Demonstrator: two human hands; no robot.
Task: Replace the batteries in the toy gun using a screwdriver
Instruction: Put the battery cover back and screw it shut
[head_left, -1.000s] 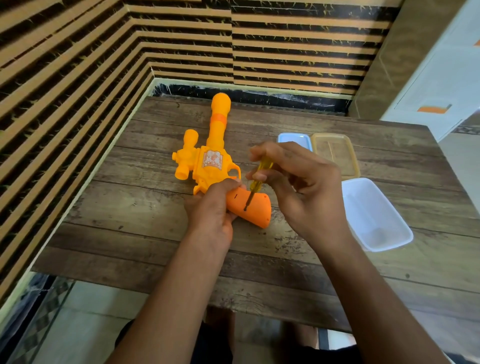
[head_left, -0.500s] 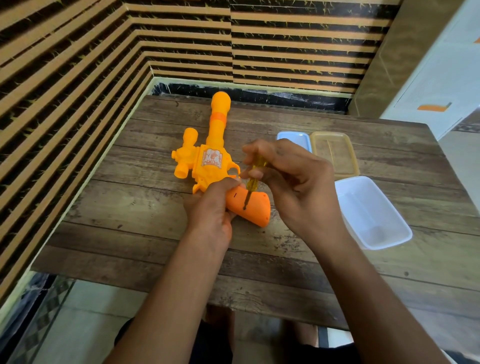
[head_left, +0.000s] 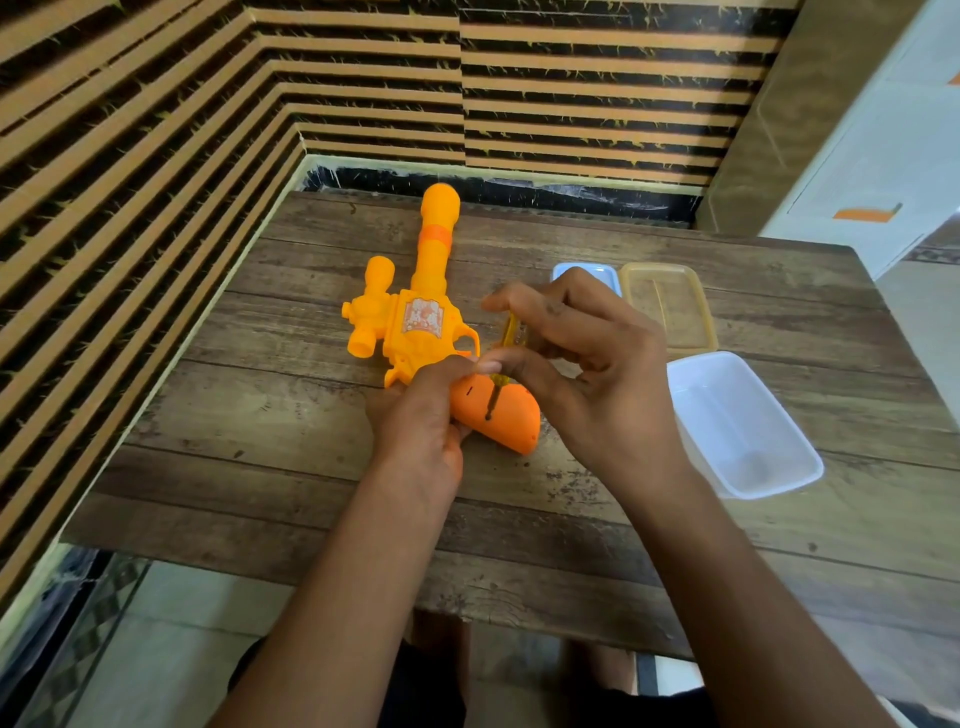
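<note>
An orange and yellow toy gun (head_left: 422, 322) lies flat on the wooden table (head_left: 291, 426), barrel pointing away from me. My left hand (head_left: 421, 415) grips the gun where the body meets the darker orange handle (head_left: 506, 423). My right hand (head_left: 587, 369) pinches a small screwdriver (head_left: 506, 358) with a yellow see-through handle between thumb and fingers. Its metal tip stands on the side of the gun's handle, tilted a little. No batteries are in sight.
Right of the gun sit three plastic containers: a blue one (head_left: 584, 271), a yellowish one (head_left: 670, 304) and a larger white one (head_left: 748, 426). A striped wall borders the table's left and far edges. My knees show below the near table edge.
My right fingers have shifted around the screwdriver handle, with the thumb now lower near the shaft. The tip stays on the gun's handle and my left hand keeps its grip.
</note>
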